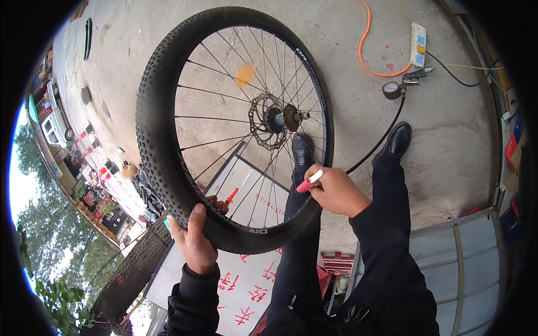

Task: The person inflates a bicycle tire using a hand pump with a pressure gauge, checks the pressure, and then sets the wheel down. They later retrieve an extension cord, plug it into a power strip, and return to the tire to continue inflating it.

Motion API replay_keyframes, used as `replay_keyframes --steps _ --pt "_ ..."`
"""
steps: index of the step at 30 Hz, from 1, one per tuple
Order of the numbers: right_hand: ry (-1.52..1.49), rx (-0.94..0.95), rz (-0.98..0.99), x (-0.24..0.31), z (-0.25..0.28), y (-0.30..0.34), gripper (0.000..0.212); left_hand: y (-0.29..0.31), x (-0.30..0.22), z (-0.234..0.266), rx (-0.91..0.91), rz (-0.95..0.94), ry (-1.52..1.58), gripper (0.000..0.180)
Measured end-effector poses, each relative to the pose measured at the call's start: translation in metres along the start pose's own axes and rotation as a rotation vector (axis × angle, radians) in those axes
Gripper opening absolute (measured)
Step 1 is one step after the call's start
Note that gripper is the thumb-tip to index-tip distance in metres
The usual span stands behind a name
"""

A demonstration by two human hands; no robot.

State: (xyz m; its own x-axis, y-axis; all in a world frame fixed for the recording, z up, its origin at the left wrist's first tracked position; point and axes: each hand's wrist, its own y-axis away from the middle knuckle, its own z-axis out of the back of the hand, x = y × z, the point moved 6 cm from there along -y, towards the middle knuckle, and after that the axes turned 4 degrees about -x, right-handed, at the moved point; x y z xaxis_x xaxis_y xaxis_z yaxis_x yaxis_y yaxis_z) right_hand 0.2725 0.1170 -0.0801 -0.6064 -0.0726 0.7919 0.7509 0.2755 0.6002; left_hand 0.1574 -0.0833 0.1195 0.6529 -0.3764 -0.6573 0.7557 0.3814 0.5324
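Observation:
A bicycle wheel [150, 106] with a black knobbly tyre, thin spokes and a brake disc [260, 122] at its hub stands tilted before me. My left hand [193, 241] grips the tyre at its lower left, thumb on the near side and fingertips showing past the rim between the spokes. Something small and teal shows by one of its fingers. In front of the wheel's lower right, my right hand [342, 193] is closed on a small pink-and-white pen-like thing [306, 185]. Its fingers mostly cover that thing, so its exact kind is unclear.
A tyre inflator with a gauge [392, 90] and black hose lies on the concrete at right, near a power strip [418, 46] and an orange hose [367, 33]. A white board [246, 285] with red writing lies below the wheel. A tree trunk [131, 274] stands at left.

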Motion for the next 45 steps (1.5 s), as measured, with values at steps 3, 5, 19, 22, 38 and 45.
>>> replay_keyframes --steps 3,5,19,22,38,45 --pt "-0.391 0.067 0.136 -0.005 0.016 0.017 0.015 0.017 -0.007 -0.008 -0.036 -0.029 0.072 0.042" --pt "-0.187 -0.098 0.165 -0.012 0.032 0.022 0.019 0.018 -0.012 -0.012 -0.005 0.011 0.034 0.046" --pt "-0.192 0.029 0.233 0.094 0.017 0.012 0.024 0.042 0.014 -0.001 -0.101 -0.05 -0.128 0.053" --pt "-0.21 0.149 0.079 0.095 0.004 -0.005 0.028 0.029 0.015 0.007 -0.069 -0.097 -0.175 0.051" --pt "-0.282 0.278 0.054 0.123 -0.03 -0.028 0.041 0.028 0.013 0.011 0.103 -0.145 -0.243 0.074" --pt "-0.239 0.417 0.152 0.126 -0.02 -0.042 0.041 0.01 0.009 -0.014 0.499 0.043 0.006 0.111"
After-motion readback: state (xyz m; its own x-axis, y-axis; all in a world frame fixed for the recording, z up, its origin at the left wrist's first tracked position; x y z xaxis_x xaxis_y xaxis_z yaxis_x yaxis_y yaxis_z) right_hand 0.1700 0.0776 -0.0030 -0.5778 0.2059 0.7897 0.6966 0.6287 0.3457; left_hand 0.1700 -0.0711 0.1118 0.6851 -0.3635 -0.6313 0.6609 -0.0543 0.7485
